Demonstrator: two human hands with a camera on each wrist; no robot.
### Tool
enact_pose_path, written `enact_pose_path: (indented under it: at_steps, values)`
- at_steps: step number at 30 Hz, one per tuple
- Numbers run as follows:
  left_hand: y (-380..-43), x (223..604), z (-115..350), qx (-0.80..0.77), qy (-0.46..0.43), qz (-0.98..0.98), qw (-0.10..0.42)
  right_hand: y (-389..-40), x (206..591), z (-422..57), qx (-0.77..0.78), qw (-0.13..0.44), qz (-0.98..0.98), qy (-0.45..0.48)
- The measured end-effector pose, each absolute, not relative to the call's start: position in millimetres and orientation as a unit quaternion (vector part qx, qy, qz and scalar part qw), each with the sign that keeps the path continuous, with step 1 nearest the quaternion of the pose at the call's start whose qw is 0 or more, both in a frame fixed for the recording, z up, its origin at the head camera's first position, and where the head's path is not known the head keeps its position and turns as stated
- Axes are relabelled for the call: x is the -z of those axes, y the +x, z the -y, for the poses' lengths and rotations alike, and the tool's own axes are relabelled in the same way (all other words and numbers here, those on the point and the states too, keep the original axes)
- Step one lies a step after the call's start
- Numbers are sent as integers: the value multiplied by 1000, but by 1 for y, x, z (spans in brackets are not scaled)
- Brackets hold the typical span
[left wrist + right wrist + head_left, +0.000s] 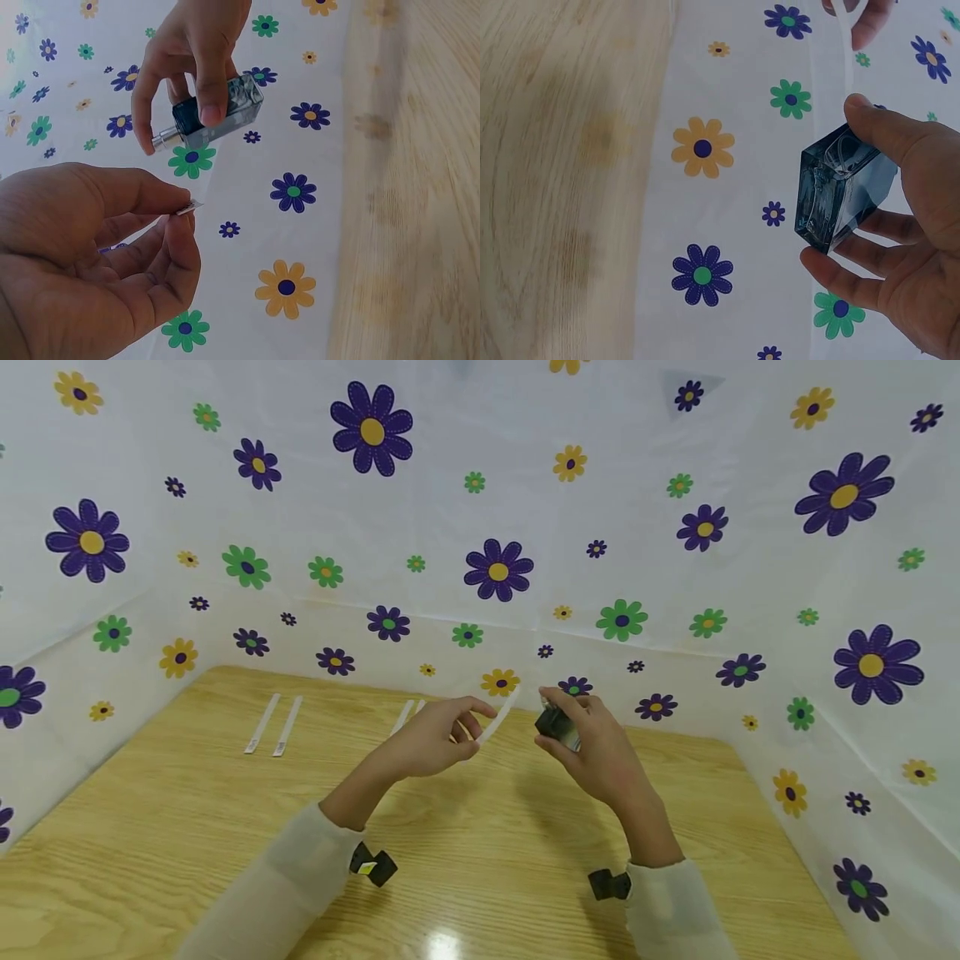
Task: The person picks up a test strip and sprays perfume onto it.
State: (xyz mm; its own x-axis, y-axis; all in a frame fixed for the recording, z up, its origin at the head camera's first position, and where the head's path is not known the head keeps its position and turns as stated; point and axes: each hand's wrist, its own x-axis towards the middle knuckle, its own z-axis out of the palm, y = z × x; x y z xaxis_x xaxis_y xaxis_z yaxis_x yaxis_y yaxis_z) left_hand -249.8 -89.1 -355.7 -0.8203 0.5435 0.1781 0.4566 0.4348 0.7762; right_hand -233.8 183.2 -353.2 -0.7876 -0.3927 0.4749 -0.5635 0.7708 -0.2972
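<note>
My left hand (pixel 427 742) pinches one end of a white paper strip (pixel 500 715) between thumb and fingers. The strip slants up toward the right, above the table. Its pinched end (pixel 192 207) shows at the fingertips in the left wrist view. Facing it, my right hand (pixel 606 760) grips a blue-tinted glass perfume bottle (pixel 238 111). The bottle is tilted, its silver spray nozzle (pixel 166 138) toward the strip and the index finger at that nozzle. Strip and nozzle are apart. In the right wrist view the thick glass base (pixel 821 195) faces the camera.
Two white strips (pixel 262 724) lie side by side at the table's back left. Two more (pixel 402 717) lie behind my left hand, partly hidden. A flower-patterned white sheet (pixel 420 518) walls the wooden table (pixel 480 877) at the back and both sides.
</note>
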Motion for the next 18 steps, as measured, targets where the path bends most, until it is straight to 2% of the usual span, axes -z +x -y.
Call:
enact_pose_path:
  at_steps: [18]
  values:
    - [-243, 353, 85, -430, 324, -842, 44, -235, 357, -180, -211, 203, 918, 267]
